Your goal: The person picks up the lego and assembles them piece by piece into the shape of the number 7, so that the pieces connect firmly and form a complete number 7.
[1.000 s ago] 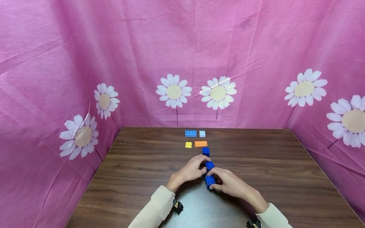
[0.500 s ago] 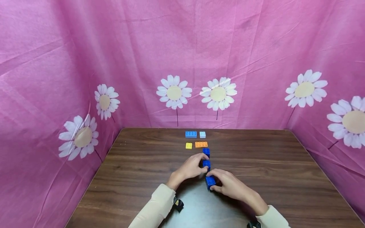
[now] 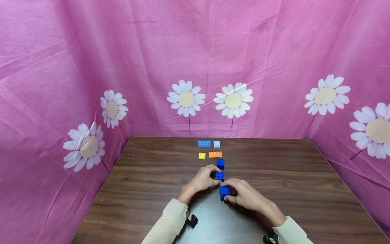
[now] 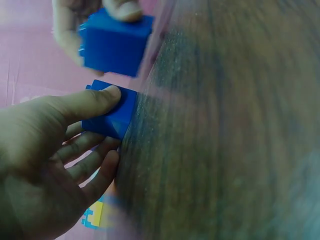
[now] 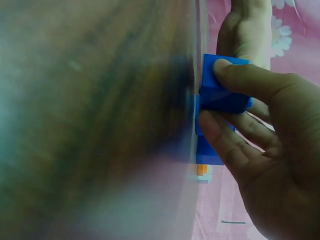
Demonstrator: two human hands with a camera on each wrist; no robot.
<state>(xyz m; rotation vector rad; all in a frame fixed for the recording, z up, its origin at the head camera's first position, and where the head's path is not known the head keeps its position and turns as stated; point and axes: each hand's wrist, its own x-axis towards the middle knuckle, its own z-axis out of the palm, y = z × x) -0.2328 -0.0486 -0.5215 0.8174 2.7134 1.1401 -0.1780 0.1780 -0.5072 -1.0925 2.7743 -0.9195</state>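
Three dark blue toy bricks stand in a rough line running away from me. My left hand (image 3: 203, 179) pinches the middle blue brick (image 3: 220, 176), its thumb on the near side, as the left wrist view shows. The nearest blue brick (image 3: 224, 192) is between the thumb and fingers of my right hand (image 3: 247, 195). In the right wrist view that nearest brick (image 5: 227, 92) sits close over the table, the thumb pressed on its side. Beyond both hands stands the farthest blue brick (image 3: 220, 164), untouched.
An orange brick (image 3: 215, 155) and a small yellow brick (image 3: 202, 156) lie just past the blue line. Farther back are a lighter blue long brick (image 3: 204, 144) and a pale blue square one (image 3: 216, 144). Pink flowered cloth (image 3: 210, 51) hangs behind the wooden table (image 3: 146, 183).
My left hand has shifted the middle blue brick leftward, closer into line with the farthest one. My right hand has moved the nearest brick slightly forward.
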